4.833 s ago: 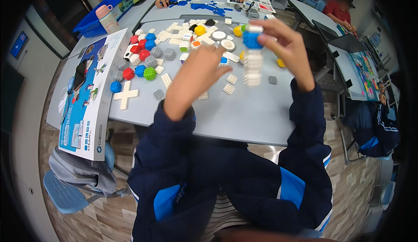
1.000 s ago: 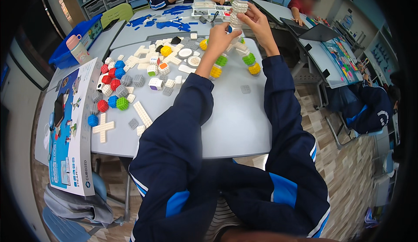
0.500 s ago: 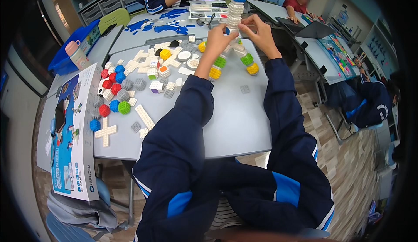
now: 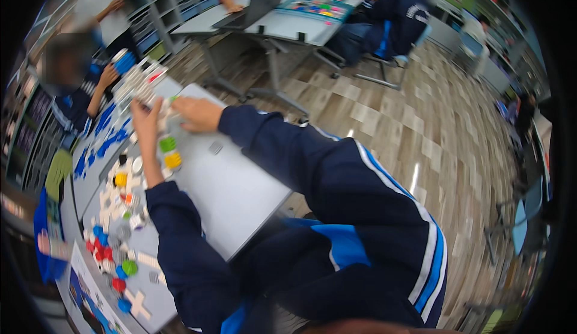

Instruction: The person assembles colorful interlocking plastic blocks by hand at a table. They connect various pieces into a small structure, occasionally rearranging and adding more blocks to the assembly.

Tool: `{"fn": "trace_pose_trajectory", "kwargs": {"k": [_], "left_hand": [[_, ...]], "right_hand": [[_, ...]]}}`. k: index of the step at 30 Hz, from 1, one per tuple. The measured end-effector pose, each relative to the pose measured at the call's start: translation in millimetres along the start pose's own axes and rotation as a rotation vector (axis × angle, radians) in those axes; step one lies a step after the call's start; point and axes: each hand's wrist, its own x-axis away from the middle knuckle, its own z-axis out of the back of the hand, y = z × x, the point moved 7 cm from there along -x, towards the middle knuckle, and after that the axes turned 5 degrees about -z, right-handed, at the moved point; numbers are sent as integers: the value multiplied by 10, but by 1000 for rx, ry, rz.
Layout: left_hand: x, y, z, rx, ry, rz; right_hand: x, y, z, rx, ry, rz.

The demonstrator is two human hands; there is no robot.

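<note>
A tall figure built of toy blocks stands at the table's far end, with a white block column [image 4: 133, 86] and a blue block [image 4: 124, 62] on top. Lower down, a leg shows a green block [image 4: 167, 144] above a yellow block [image 4: 173, 161]. My left hand [image 4: 146, 116] is closed at the column's lower part, thumb and fingers upright. From the right, my right hand [image 4: 199, 115] curls its fingers round the figure's other side, by a bit of green. Blur hides the exact grip of both. Another person's hand [image 4: 109, 73] appears beside the blue block; whether it touches is unclear.
Loose white, red, blue and grey blocks lie left of my left arm, among them a white cross piece [image 4: 138, 305]. A flat grey piece [image 4: 215, 147] rests on the table [image 4: 234, 183]. Blue strips [image 4: 111, 141] lie farther off. A second table [image 4: 270, 30] holds a laptop.
The view has swung right, so the table and figure now appear farther left. My right hand has moved down from the column to the figure's lower right side; the left stays at the column.
</note>
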Motion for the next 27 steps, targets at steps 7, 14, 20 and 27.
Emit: {"fn": "trace_pose_trajectory", "kwargs": {"k": [7, 14, 20, 27], "left_hand": [[-41, -219, 107, 99, -35, -15], [-141, -415, 176, -127, -72, 112], [-111, -322, 185, -77, -55, 56], [-76, -241, 189, -37, -57, 65]], "right_hand": [[-78, 5, -220, 66, 110, 116], [-117, 12, -270, 118, 187, 173], [-110, 26, -243, 70, 131, 121], [-3, -54, -129, -1, 136, 13]]}}
